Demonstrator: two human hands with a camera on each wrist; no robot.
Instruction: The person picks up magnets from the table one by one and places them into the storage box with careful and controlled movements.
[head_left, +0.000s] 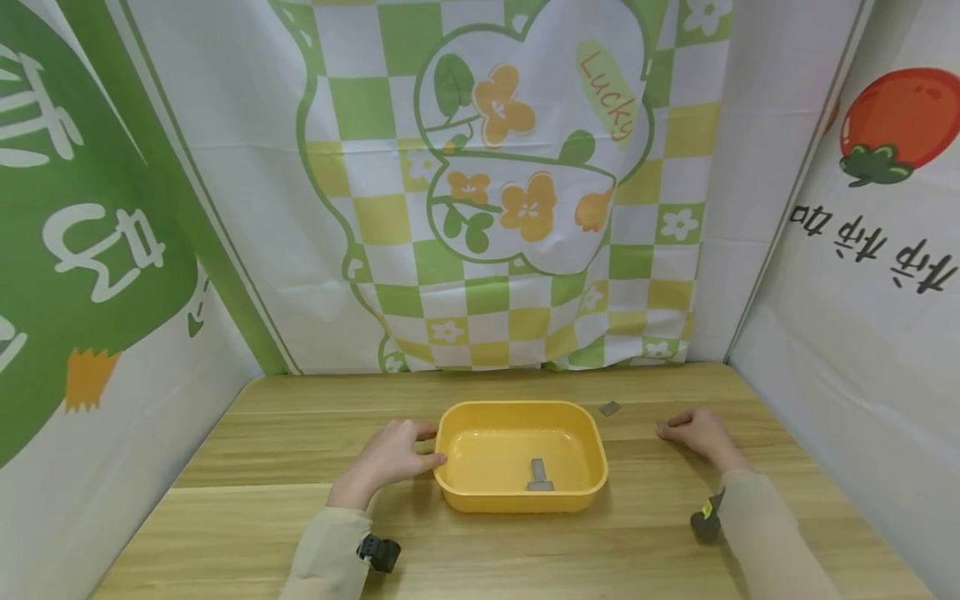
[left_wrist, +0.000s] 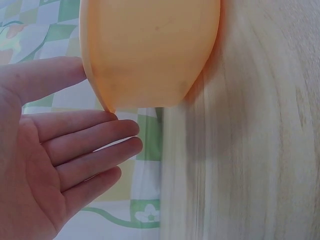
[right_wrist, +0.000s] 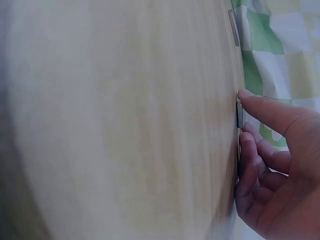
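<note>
A yellow plastic basin stands on the wooden table, with two small grey rectangular pieces lying inside it near the front wall. At its left end is my left hand, fingers extended. The thumb lies over the rim and the index fingertip touches the rim's corner. To the right of the basin, my right hand pinches another small grey piece between thumb and fingers, low at the tabletop. A further flat grey piece lies behind and left of that hand.
The wooden table is bordered by a checked curtain at the back and printed white cloth on both sides. Each wrist wears a dark camera, one on the left wrist and one on the right wrist.
</note>
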